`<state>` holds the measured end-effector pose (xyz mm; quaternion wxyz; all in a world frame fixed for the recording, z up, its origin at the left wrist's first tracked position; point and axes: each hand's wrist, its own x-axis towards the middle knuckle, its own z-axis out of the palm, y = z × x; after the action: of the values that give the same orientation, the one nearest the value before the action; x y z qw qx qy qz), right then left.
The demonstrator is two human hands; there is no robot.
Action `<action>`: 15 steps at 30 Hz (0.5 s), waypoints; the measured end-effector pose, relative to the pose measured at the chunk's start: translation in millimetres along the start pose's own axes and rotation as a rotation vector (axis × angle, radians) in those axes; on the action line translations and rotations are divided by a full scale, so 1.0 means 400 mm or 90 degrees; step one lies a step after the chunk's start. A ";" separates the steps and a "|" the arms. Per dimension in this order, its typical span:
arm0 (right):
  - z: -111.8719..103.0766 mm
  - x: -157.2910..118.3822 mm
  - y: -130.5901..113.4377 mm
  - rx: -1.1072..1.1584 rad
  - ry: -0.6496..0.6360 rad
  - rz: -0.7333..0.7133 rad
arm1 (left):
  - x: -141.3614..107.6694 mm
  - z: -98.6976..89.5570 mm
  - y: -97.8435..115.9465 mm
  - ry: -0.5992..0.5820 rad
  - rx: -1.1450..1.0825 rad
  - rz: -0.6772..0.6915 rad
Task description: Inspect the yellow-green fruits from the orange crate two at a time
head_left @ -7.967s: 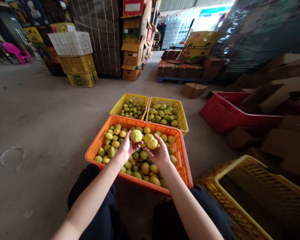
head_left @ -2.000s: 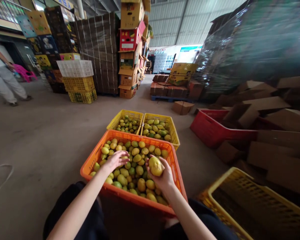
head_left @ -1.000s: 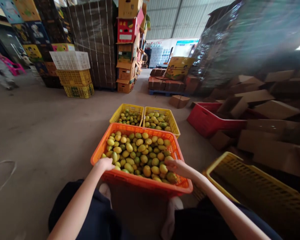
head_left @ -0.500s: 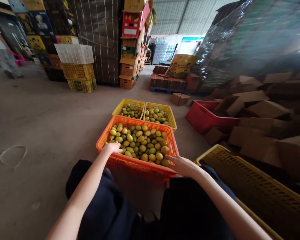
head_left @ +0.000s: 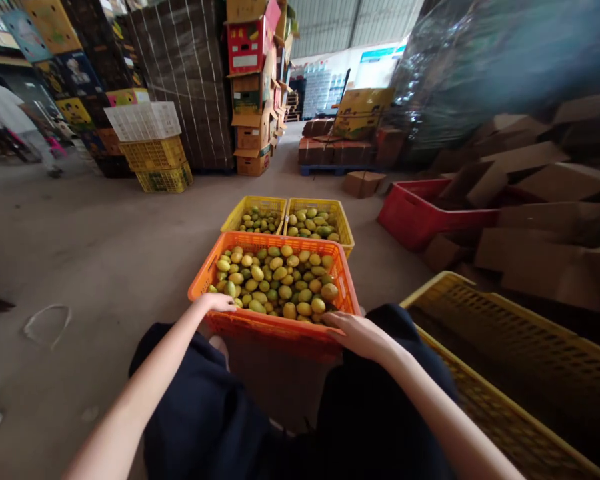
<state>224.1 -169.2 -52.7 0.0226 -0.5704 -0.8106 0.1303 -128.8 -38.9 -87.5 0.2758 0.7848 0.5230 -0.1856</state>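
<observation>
Orange crate (head_left: 275,328) nearer, hands on rim.

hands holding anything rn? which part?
Both hands are on the orange crate of fruit, at its near rim: left hand at the near-left corner, right hand at the near-right corner. Neither holds a fruit.

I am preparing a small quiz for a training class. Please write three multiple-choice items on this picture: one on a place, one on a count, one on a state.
1. Where does the left hand rest?
A. on the orange crate near rim
B. on the red crate
C. on the floor

2. How many yellow crates of mangoes stand just behind the orange crate?
A. one
B. two
C. four

3. What does the right hand hold?
A. a mango
B. a box
C. only the crate rim

Answers: 1 A, fingers lie over its near-left rim; 2 B, two side by side; 3 C, no fruit in it.
</observation>
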 end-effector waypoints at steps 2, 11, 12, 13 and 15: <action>-0.013 -0.006 0.012 -0.014 0.006 0.003 | -0.015 -0.030 -0.026 -0.008 0.015 -0.035; -0.080 0.095 0.016 -0.004 0.068 -0.006 | 0.008 -0.079 -0.061 0.010 -0.016 -0.109; -0.090 0.118 0.012 0.012 0.081 -0.018 | 0.028 -0.071 -0.057 0.017 -0.018 -0.117; -0.098 0.141 0.010 0.035 0.096 -0.031 | 0.051 -0.062 -0.054 0.029 -0.020 -0.124; -0.099 0.187 0.014 0.102 0.133 -0.054 | 0.102 -0.041 -0.052 0.064 -0.019 -0.141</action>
<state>210.3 -90.6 -24.3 0.1581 -0.5424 -0.8143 0.1335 -132.3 7.1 -103.5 0.2390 0.7265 0.6222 -0.1671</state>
